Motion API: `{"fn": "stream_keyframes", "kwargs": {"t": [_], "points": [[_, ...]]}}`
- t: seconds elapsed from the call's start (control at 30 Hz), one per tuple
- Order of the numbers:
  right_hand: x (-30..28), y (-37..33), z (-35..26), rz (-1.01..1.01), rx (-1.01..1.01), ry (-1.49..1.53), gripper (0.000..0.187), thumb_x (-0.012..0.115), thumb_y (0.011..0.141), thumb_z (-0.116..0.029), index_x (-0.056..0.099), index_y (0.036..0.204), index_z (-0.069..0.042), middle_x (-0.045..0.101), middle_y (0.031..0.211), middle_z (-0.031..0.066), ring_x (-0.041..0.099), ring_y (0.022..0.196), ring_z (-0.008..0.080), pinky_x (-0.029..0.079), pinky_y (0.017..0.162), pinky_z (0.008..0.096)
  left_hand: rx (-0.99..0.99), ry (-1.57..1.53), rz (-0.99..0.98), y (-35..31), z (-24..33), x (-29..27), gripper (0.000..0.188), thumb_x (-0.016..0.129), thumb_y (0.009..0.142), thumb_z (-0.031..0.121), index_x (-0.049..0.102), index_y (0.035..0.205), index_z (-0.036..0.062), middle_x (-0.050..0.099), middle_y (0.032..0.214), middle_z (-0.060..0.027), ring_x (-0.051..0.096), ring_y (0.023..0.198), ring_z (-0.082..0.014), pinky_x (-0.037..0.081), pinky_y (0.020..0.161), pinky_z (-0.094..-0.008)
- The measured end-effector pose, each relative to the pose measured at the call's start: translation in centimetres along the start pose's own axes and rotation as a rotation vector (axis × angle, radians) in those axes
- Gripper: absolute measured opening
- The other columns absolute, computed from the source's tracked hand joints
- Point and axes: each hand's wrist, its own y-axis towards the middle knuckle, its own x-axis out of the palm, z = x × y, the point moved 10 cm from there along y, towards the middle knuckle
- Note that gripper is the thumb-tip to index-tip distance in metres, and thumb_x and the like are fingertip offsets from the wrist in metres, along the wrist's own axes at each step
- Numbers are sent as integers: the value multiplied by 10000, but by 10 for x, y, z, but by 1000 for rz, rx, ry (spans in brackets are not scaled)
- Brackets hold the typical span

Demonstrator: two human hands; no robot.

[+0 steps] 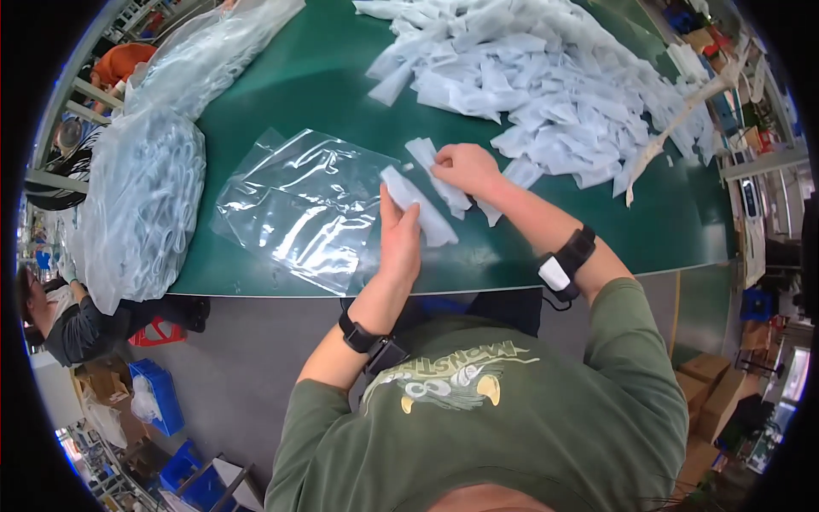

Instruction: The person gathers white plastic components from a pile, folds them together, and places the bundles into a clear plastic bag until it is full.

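Note:
My left hand (399,243) holds a narrow, whitish translucent packet (420,205) between thumb and fingers, just above the green table. Beside it, to the right, my right hand (467,169) pinches the edge of a second packet (452,198) of the same kind. What lies inside the packets cannot be made out. Flat transparent plastic bags (299,209), shiny and overlapping, lie directly left of my left hand. Another whitish packet (522,172) pokes out behind my right wrist, close to the big heap.
A large heap of whitish packets (554,81) covers the far right of the green table (281,94). Bulky plastic sacks (141,196) line its left side. A pale cord (674,128) hangs at the right. Another person (77,316) sits at the far left, near blue crates (158,397).

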Motion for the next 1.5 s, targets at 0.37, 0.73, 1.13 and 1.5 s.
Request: {"fn": "stream_keyframes", "kwargs": {"t": [0.37, 0.73, 1.13, 1.5], "points": [[45, -78, -12, 98, -652, -93, 575, 727, 769, -298, 584, 1253, -23, 597, 1234, 163, 533, 1159, 352, 441, 996, 405, 753, 1742, -237, -40, 51, 66, 836, 654, 791, 8, 261, 1527, 71, 362, 1500, -178, 411, 1347, -331, 275, 1151, -402], [-48, -122, 64, 553, -485, -629, 298, 652, 823, -66, 670, 1107, -153, 646, 1141, 38, 588, 997, 224, 504, 851, 330, 482, 1302, -638, -33, 21, 62, 636, 745, 671, -11, 556, 1276, 44, 594, 1218, -141, 510, 1192, -327, 415, 1002, -469], [-26, -92, 34, 667, -478, 50, 324, 704, 777, -148, 663, 1095, -106, 623, 1240, 59, 567, 1093, 313, 474, 944, 391, 641, 1440, -627, -50, 27, 66, 576, 755, 642, -17, 602, 1180, 120, 414, 1433, -207, 386, 1314, -444, 343, 1104, -503], [-97, -79, 27, 952, -533, -705, 186, 656, 726, -129, 713, 901, -102, 691, 896, 72, 610, 1003, 287, 490, 830, 385, 604, 1570, -811, -39, 13, 74, 717, 807, 619, 61, 501, 1264, 126, 464, 1380, -155, 416, 1322, -345, 229, 1148, -565]]}}
